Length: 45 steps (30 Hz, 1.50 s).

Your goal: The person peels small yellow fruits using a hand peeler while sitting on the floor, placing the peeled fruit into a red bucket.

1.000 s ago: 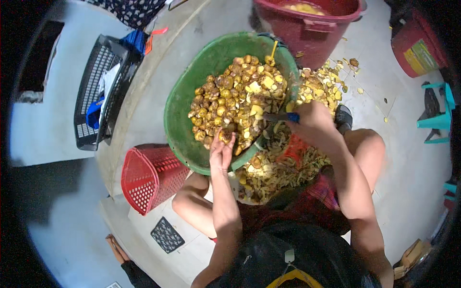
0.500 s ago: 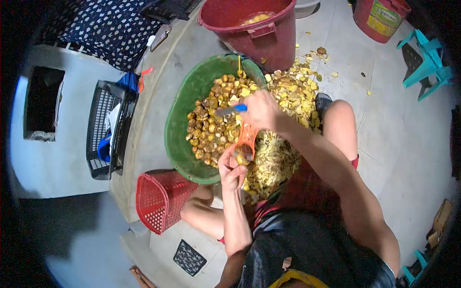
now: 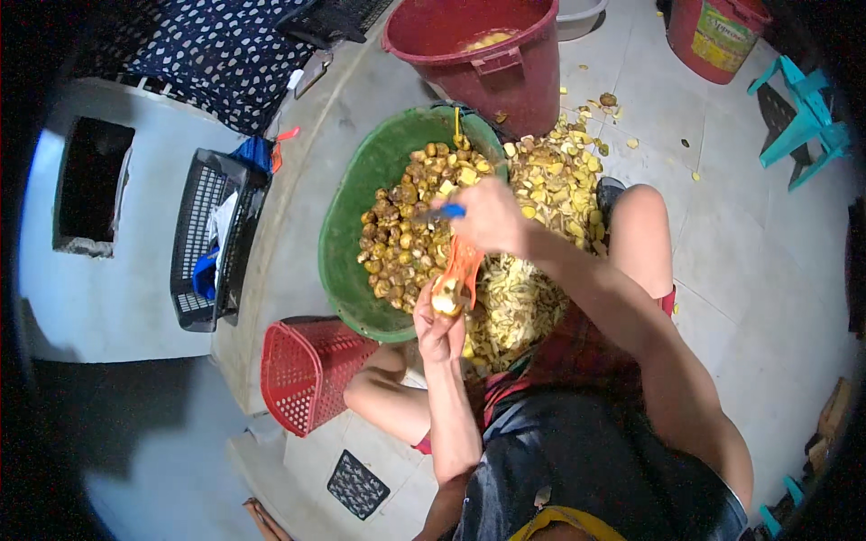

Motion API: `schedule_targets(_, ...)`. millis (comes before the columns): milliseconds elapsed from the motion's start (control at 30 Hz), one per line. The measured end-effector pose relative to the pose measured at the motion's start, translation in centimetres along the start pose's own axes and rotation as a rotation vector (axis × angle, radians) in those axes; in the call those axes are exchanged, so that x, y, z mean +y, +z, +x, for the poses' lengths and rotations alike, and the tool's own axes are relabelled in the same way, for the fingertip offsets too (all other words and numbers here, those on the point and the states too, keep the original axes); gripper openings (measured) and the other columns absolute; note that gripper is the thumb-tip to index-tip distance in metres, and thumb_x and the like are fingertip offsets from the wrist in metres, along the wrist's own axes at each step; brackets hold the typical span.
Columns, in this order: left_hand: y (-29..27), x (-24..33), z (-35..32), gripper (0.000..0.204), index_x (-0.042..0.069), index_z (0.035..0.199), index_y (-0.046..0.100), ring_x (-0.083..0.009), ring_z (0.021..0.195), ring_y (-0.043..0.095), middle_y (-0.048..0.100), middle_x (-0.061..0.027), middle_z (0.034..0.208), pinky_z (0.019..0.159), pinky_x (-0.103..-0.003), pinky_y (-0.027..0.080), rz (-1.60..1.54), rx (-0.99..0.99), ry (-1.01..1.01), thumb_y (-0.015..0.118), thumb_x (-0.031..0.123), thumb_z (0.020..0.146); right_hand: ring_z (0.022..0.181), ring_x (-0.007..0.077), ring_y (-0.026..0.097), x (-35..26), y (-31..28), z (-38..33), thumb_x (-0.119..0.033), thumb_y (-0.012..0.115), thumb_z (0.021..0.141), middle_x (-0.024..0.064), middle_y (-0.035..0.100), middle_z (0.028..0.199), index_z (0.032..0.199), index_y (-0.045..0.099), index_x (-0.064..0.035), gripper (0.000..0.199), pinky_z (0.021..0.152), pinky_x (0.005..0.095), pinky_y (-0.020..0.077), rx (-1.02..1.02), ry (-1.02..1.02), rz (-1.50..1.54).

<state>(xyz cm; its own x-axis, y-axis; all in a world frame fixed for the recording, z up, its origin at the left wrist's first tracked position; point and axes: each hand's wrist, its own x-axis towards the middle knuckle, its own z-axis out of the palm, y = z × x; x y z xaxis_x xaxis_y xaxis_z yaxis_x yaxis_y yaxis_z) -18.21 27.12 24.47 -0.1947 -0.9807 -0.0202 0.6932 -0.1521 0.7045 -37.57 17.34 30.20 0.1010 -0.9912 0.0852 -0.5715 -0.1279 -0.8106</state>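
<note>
My left hand point(image 3: 437, 330) is closed round a small potato point(image 3: 445, 298), whose near face shows a pale peeled patch. In my right hand point(image 3: 490, 216) is an orange peeler point(image 3: 463, 263), its lower end against the potato. A blue-handled knife point(image 3: 448, 211) also sticks out of my right fist, its blurred blade pointing left. Beyond my hands a green basin point(image 3: 341, 261) holds many small brown-skinned potatoes point(image 3: 397, 234). Peelings point(image 3: 514, 311) are heaped beside the basin, close to my lap and under my right forearm.
A large dark red tub point(image 3: 523, 90) with pale yellow pieces in it stands behind the basin. A red perforated basket point(image 3: 316, 370) lies tipped near my left knee. More scraps point(image 3: 559, 171) spread over the tiled floor. At right are a red bucket point(image 3: 713, 45) and a turquoise stool point(image 3: 798, 117).
The potato's pale peeled patch now faces up, where brown skin and the blurred peeler showed before. My right hand has shifted slightly. The whole view has moved a little.
</note>
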Motion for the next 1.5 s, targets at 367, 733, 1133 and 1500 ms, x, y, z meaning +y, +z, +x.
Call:
schedule_targets(367,0.3,-0.5,0.0,0.080,-0.009,0.128,0.040,-0.0269,0.109,0.056,0.057,-0.0154,0.116,0.098,-0.038,0.042,0.046,-0.011,-0.002,0.083,0.018,0.064,0.039,0.0211,0.052,1.5,0.8,-0.1,-0.019,0.056,0.087,0.0088,0.055,0.048,0.085,0.071,-0.0077,0.019,0.039,0.0303,0.0426,0.215,-0.340,-0.169)
schedule_targets(733,0.5,-0.4,0.3,0.074,-0.007,0.128,0.043,-0.0256,0.115,0.054,0.056,-0.0158,0.121,0.104,-0.037,0.037,0.009,-0.087,-0.019,0.079,0.011,0.066,0.056,0.0315,0.063,2.6,-0.6,1.5,-0.031,0.052,0.087,0.0141,0.062,0.059,0.075,0.070,-0.0139,0.028,0.059,0.0411,0.0527,0.223,-0.027,-0.396)
schedule_targets(1133,0.6,-0.6,-0.1,0.077,-0.008,0.128,0.043,-0.0262,0.110,0.056,0.056,-0.0148,0.120,0.102,-0.040,0.041,-0.011,-0.041,0.016,0.082,0.013,0.064,0.050,0.0277,0.059,2.0,0.0,0.9,-0.016,0.057,0.078,0.0145,0.057,0.055,0.078,0.068,-0.0026,0.017,0.056,0.0414,0.0495,0.080,-0.164,-0.106)
schedule_targets(1500,1.1,-0.8,-0.2,0.068,-0.007,0.123,0.047,-0.0266,0.109,0.057,0.057,-0.0146,0.118,0.104,-0.039,0.039,-0.221,0.058,0.022,0.076,0.014,0.065,0.052,0.0312,0.060,2.9,-2.1,1.6,-0.022,0.059,0.079,0.0171,0.059,0.056,0.070,0.065,-0.0025,0.023,0.058,0.0406,0.0505,0.066,0.080,-0.043)
